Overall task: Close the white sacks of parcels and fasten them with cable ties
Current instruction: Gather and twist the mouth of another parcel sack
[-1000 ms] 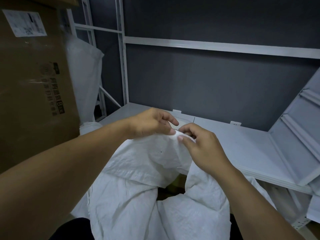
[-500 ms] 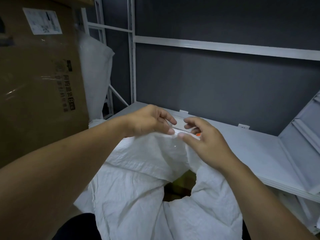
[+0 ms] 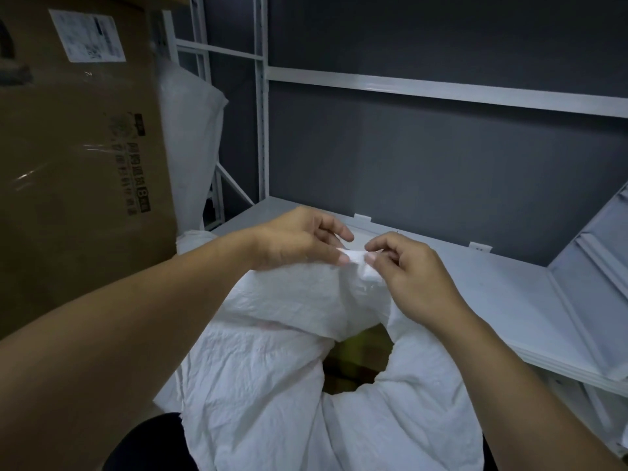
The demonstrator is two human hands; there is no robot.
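Observation:
A crumpled white woven sack (image 3: 265, 375) stands in front of me, low in the frame. Its mouth gapes in the middle, showing yellowish-brown parcels (image 3: 356, 362) inside. My left hand (image 3: 299, 243) and my right hand (image 3: 411, 270) meet above the opening. Each pinches the far edge of the sack's rim between thumb and fingers, and the fabric bunches between them. No cable tie is visible.
A big taped cardboard box (image 3: 78, 158) with a shipping label fills the left side. Behind it leans another white sack (image 3: 190, 141). A white metal shelf (image 3: 492, 294) runs behind the sack against a dark grey wall, with loose white shelf panels (image 3: 598, 253) leaning at the right.
Both hands have kept their pinch on the rim while gathering it into a tighter bunch between them. My view has shifted, so the box and shelf sit further right.

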